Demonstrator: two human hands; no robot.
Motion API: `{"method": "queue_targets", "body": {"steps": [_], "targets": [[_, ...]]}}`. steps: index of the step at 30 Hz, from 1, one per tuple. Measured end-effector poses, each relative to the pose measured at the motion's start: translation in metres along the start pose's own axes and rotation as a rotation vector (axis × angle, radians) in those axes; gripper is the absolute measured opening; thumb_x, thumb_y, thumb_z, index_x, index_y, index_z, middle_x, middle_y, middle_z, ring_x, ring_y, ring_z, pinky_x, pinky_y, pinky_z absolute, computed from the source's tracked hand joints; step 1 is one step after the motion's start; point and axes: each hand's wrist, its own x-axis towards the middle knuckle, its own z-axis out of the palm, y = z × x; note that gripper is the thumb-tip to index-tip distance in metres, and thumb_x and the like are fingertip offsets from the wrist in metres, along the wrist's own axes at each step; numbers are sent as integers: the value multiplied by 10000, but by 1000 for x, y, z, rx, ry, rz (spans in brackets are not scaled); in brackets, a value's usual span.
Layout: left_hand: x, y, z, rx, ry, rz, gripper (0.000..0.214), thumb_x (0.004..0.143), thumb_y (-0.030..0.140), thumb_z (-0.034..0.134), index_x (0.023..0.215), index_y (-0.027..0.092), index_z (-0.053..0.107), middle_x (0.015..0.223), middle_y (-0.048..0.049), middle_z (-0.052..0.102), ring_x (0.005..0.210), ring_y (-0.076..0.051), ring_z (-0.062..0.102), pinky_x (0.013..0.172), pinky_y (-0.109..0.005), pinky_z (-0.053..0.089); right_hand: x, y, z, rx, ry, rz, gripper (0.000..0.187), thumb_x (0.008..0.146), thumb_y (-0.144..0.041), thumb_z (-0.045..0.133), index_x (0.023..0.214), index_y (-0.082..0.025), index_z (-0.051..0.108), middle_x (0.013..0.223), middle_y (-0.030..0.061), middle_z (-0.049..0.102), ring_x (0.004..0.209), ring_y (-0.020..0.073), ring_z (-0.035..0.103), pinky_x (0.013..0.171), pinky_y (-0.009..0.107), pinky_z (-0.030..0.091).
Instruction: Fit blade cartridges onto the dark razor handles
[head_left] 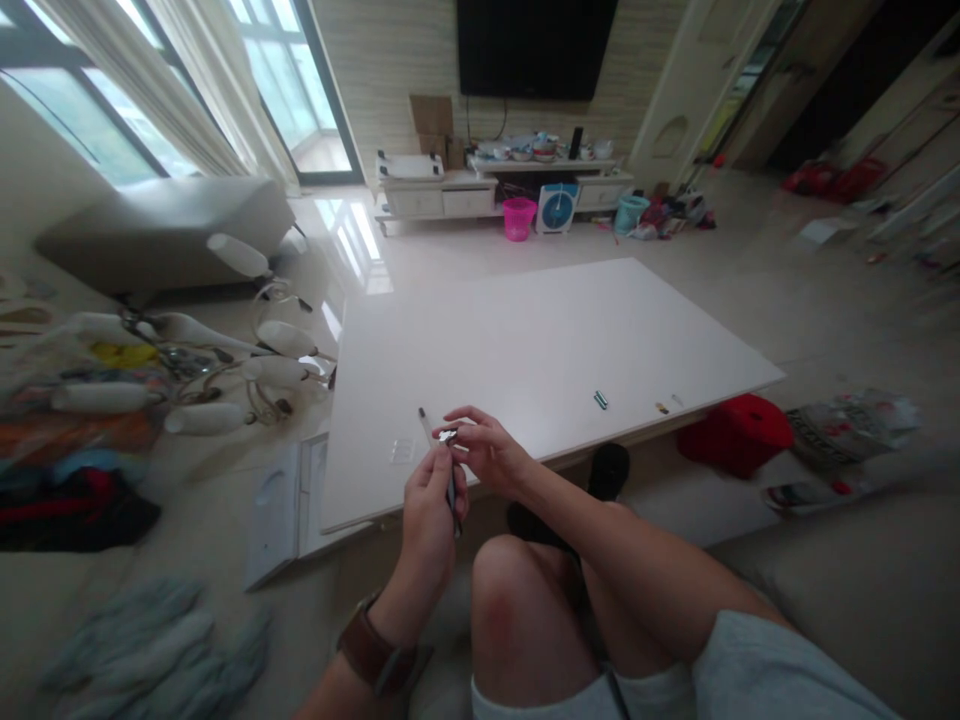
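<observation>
Over the near edge of the white table [525, 340], both my hands meet at one small object. My left hand [429, 490] is closed around a slim dark object with a shiny silver end [448, 436]; its dark lower end sticks out below the fingers. The fingers of my right hand [487, 448] pinch at the silver end. What kind of thing it is I cannot make out. Just beyond the fingers lies a thin white stick with a dark tip [424, 418], partly hidden by my hands. A clear plastic piece [403, 452] rests to the left.
Two green batteries [601, 400] lie on the table's right part, with a small gold-and-dark piece [662, 408] farther right. A red stool-like object [735, 435] stands beside the table. A chandelier with white shades [277, 338] lies at the left.
</observation>
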Motion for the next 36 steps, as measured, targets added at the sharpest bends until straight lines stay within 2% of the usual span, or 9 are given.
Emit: {"method": "queue_targets", "body": {"steps": [8,20,27,36], "targets": [[0,-3,1,10,-8,16,423,863,586,625,806,170,577,541,65,454,391,-43,340,354,-142,242,0,-2,2,23,-12,9,293,636,-226,784,907,-181,681,904,71,767,727,149,621,664,253,450],[0,-1,1,-85,-53,-27,388,859,544,653,802,172,558,541,74,446,368,-26,270,341,-133,185,2,-2,-1,48,-37,-58,292,620,-136,769,892,-193,679,964,75,765,779,145,645,664,230,483],[0,-2,1,-63,-66,-3,378,886,530,627,790,173,552,541,73,436,376,-28,284,350,-133,207,1,-3,-1,60,-46,-15,264,639,-169,762,890,-190,683,922,72,769,674,124,612,592,214,469],[-1,-1,3,-63,-49,-21,409,852,557,654,767,176,534,515,81,405,375,-31,255,343,-138,193,0,-6,2,60,-32,-17,299,603,-119,753,884,-196,684,954,58,762,762,131,645,660,215,497]]}}
